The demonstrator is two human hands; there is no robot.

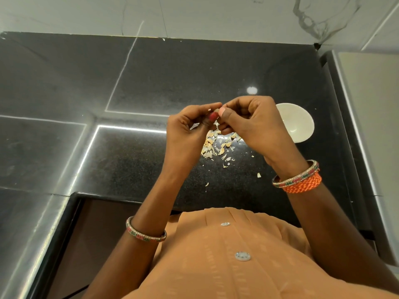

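My left hand [190,128] and my right hand [252,121] meet above a black granite counter [151,78]. Between their fingertips they pinch a small pale piece, probably a garlic clove [217,110], almost wholly hidden by the fingers. Directly below the hands lies a heap of papery garlic skins [218,145], with scattered flakes [258,175] nearer the counter's front edge. A white bowl [299,124] stands on the counter just right of my right hand, partly covered by it.
A white marble wall [194,16] backs the counter. A raised steel-edged ledge [354,130] runs along the right side. On the left the counter turns into a lower-left section [32,212] beside a dark gap.
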